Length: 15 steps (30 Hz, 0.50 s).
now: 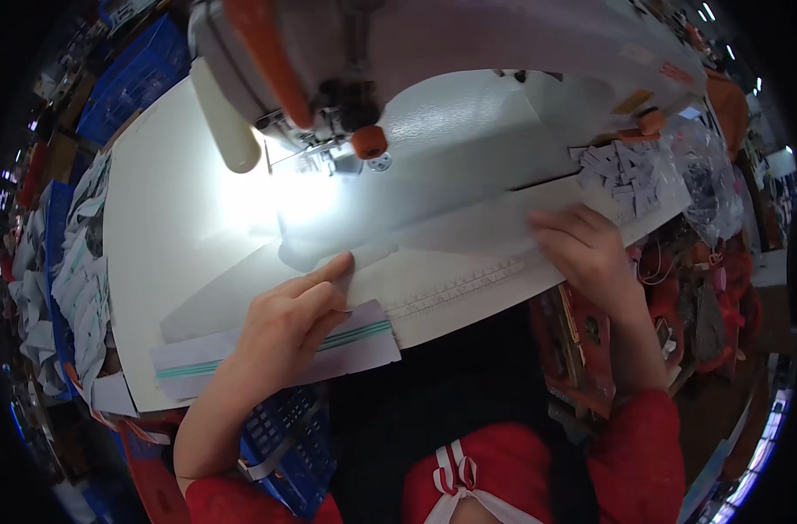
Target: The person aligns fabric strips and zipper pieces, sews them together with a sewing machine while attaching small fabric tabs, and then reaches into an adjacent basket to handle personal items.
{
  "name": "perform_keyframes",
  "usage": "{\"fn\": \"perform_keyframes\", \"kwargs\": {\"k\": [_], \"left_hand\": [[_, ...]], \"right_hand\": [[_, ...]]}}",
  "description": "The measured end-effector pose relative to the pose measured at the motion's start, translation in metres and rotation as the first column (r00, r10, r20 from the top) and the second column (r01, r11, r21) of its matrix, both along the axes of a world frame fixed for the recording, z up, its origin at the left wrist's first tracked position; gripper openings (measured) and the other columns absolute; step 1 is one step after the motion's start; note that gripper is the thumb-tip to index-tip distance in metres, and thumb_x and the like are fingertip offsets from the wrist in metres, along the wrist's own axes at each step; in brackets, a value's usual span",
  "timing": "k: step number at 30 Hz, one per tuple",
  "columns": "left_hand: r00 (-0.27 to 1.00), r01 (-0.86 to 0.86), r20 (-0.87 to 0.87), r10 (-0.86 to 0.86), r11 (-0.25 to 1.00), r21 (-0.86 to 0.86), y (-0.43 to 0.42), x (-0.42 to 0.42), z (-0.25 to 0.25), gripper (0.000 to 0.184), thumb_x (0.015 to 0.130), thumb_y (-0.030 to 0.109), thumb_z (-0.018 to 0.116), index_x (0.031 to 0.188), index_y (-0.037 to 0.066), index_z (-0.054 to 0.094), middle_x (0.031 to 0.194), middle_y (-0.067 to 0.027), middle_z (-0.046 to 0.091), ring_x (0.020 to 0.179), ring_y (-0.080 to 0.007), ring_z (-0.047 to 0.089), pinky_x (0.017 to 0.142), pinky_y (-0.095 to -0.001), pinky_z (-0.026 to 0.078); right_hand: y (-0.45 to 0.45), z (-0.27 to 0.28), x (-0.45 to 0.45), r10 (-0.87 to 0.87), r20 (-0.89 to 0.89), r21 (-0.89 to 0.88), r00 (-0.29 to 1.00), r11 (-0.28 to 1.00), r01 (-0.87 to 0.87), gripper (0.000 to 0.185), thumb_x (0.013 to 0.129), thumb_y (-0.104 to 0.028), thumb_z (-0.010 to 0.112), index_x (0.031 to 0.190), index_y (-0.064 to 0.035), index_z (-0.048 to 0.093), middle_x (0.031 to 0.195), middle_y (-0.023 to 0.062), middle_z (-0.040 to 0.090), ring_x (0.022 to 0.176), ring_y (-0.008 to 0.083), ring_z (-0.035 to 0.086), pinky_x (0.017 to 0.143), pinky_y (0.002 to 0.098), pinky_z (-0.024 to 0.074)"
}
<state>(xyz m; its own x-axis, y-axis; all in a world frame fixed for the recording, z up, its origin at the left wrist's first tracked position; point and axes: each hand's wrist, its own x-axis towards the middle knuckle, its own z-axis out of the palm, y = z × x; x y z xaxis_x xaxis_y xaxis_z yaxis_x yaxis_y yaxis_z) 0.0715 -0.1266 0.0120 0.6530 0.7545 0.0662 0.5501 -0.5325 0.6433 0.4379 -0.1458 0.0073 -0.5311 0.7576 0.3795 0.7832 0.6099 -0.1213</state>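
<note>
My left hand (295, 321) lies over a white fabric strip with green stripes (364, 342) at the table's front left. Its index finger stretches out toward the sewing machine's bright patch of light; the other fingers are bent. My right hand (589, 253) is at the right, just above the table near a pile of small white labels (624, 171). Its fingers are pressed together, and anything between them is too small to make out. Beyond both hands stands a sewing machine (521, 39), its presser foot area (324, 157) lit by a lamp.
A printed ruler scale (460, 286) runs along the front of the white sewing table (154, 227). Clear plastic bags (708, 166) lie at the right end. Heaped fabric pieces (80, 271) and a blue crate (137, 74) are at the left. A blue basket (289, 450) sits below the table edge.
</note>
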Motion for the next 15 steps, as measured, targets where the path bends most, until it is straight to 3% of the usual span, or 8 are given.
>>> {"fn": "perform_keyframes", "kwargs": {"k": [1, 4, 8, 11, 13, 15], "left_hand": [[1.0, -0.008, 0.016, 0.008, 1.0, 0.001, -0.001, -0.002, -0.001, 0.016, 0.08, -0.002, 0.067, 0.08, 0.004, 0.052, 0.134, -0.0102, 0.064, 0.073, -0.0235, 0.06, 0.069, -0.0313, 0.051], [0.999, -0.018, 0.037, 0.018, 1.0, 0.0, 0.001, -0.006, -0.001, 0.018, 0.079, -0.004, 0.068, 0.079, 0.003, 0.051, 0.135, -0.0096, 0.064, 0.073, -0.023, 0.06, 0.069, -0.0309, 0.05], [0.993, 0.017, 0.117, 0.0, 0.989, -0.147, 0.016, -0.018, 0.0, 0.018, 0.077, -0.008, 0.068, 0.081, 0.0, 0.052, 0.13, -0.0102, 0.067, 0.069, -0.0177, 0.058, 0.069, -0.0274, 0.048], [0.988, 0.039, 0.155, -0.006, 0.977, -0.21, 0.033, -0.035, -0.002, 0.017, 0.077, -0.009, 0.068, 0.081, 0.0, 0.054, 0.128, -0.0116, 0.068, 0.069, -0.0151, 0.057, 0.068, -0.0252, 0.046], [0.981, 0.05, 0.194, 0.003, 0.961, -0.272, 0.04, -0.043, -0.003, 0.016, 0.078, -0.01, 0.067, 0.08, 0.0, 0.056, 0.125, -0.0131, 0.069, 0.069, -0.0126, 0.056, 0.067, -0.023, 0.045], [0.977, 0.038, 0.212, 0.031, 0.949, -0.313, 0.041, -0.046, -0.004, 0.015, 0.079, -0.009, 0.068, 0.08, 0.001, 0.056, 0.121, -0.0124, 0.071, 0.067, -0.0114, 0.055, 0.066, -0.0219, 0.045]], "right_hand": [[-0.016, -0.004, 0.016, -0.014, 0.004, 0.004, 1.0, 1.0, 0.014, 0.017, 0.075, -0.001, 0.069, 0.093, -0.0024, 0.066, 0.112, 0.0072, 0.07, 0.085, 0.0258, 0.063, 0.077, 0.0347, 0.0514], [-0.071, -0.03, 0.076, -0.33, -0.009, 0.087, 0.944, 0.94, 0.33, 0.022, 0.076, 0.003, 0.068, 0.098, -0.0004, 0.066, 0.113, 0.0096, 0.07, 0.096, 0.0287, 0.065, 0.084, 0.0369, 0.0521], [-0.168, -0.075, 0.156, -0.68, -0.077, 0.142, 0.729, 0.716, 0.683, 0.023, 0.083, 0.002, 0.065, 0.105, -0.0007, 0.066, 0.113, 0.0102, 0.07, 0.099, 0.0292, 0.066, 0.088, 0.0379, 0.0518], [-0.249, -0.139, 0.222, -0.754, 0.029, 0.16, 0.656, 0.652, 0.742, 0.026, 0.083, 0.001, 0.065, 0.109, -0.0019, 0.066, 0.112, 0.0106, 0.07, 0.097, 0.0296, 0.066, 0.086, 0.0372, 0.0523], [-0.297, -0.177, 0.248, -0.823, 0.222, 0.045, 0.524, 0.545, 0.837, 0.025, 0.087, -0.004, 0.062, 0.112, -0.0038, 0.065, 0.11, 0.0125, 0.07, 0.091, 0.0305, 0.066, 0.078, 0.0381, 0.0525], [-0.323, -0.2, 0.26, -0.782, 0.548, -0.083, 0.298, 0.303, 0.949, 0.022, 0.09, -0.009, 0.057, 0.109, -0.0046, 0.067, 0.103, 0.0151, 0.07, 0.085, 0.0322, 0.066, 0.07, 0.0412, 0.0507]]}}
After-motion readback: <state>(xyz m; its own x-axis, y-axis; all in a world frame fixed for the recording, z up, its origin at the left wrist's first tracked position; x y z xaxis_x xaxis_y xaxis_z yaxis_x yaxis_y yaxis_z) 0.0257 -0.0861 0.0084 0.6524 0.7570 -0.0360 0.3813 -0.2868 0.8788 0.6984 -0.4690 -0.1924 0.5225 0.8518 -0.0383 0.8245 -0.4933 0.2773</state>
